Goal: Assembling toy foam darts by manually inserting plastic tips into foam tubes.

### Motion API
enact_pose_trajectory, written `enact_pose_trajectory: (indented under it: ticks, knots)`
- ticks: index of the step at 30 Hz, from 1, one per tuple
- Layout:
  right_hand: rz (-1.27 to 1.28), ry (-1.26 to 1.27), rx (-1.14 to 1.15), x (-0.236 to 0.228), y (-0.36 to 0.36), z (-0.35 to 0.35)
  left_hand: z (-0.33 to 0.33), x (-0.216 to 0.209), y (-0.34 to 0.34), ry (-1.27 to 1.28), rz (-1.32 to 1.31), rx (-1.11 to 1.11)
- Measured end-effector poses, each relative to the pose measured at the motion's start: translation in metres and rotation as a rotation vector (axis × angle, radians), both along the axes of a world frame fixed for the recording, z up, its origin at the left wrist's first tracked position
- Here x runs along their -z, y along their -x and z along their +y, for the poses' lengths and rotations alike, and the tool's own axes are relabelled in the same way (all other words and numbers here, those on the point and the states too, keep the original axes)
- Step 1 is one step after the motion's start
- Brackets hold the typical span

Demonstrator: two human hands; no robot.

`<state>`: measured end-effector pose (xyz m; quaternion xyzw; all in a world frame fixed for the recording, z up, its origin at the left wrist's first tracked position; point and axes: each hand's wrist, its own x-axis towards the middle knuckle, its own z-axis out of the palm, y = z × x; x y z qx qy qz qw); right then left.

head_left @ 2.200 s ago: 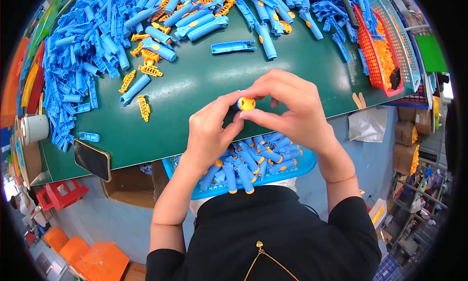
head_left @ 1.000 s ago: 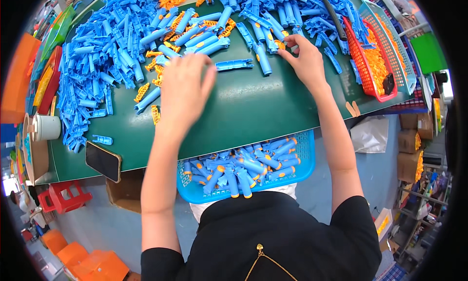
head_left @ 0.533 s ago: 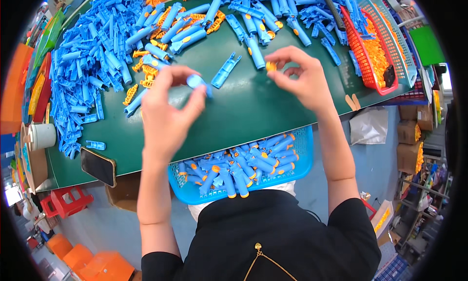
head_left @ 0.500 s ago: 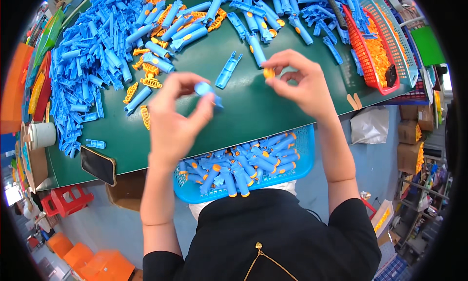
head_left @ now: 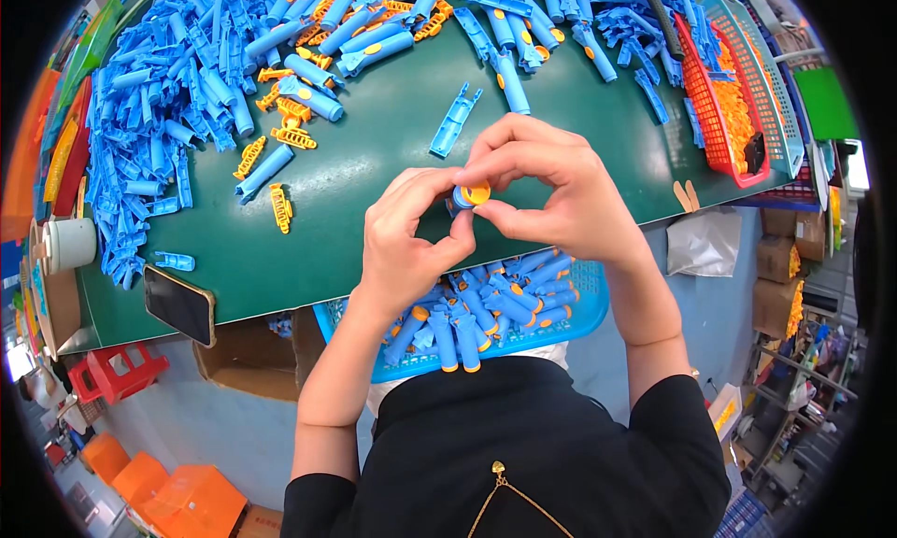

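My left hand (head_left: 400, 234) pinches a blue plastic tube (head_left: 458, 201), seen nearly end-on above the near edge of the table. Around the orange round cap (head_left: 478, 193) at the tube's end, my right hand (head_left: 561, 197) closes with thumb and fingers. The cap sits against the tube's end; whether it is fully seated I cannot tell. Just beyond my hands lies a single blue half-shell (head_left: 455, 122). In front of my body, a light blue basket (head_left: 592, 300) holds several blue tubes with orange ends (head_left: 467, 337).
Blue plastic parts (head_left: 159, 99) pile up at the left and far side of the green table (head_left: 355, 164), with orange ribbed pieces (head_left: 281, 207) beside them. A phone (head_left: 179, 304) lies at the left front edge. A red basket (head_left: 747, 169) of orange parts stands right.
My hands have come together over the near table edge. The orange cap in my right hand has moved left to the end of the blue tube, now seen nearly end-on.
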<state>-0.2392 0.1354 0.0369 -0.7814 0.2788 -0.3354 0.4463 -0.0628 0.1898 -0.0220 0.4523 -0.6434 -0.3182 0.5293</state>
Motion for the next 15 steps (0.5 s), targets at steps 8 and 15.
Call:
enact_pose_trajectory:
  ticks: [8, 15]
  knots:
    - [0.104, 0.110, -0.003, -0.009, -0.005, 0.000, -0.001, 0.000, 0.000, -0.003, 0.057, 0.029]
    - [0.127, 0.080, 0.022, -0.017, -0.006, 0.003, -0.001, 0.003, -0.003, -0.001, 0.048, 0.038]
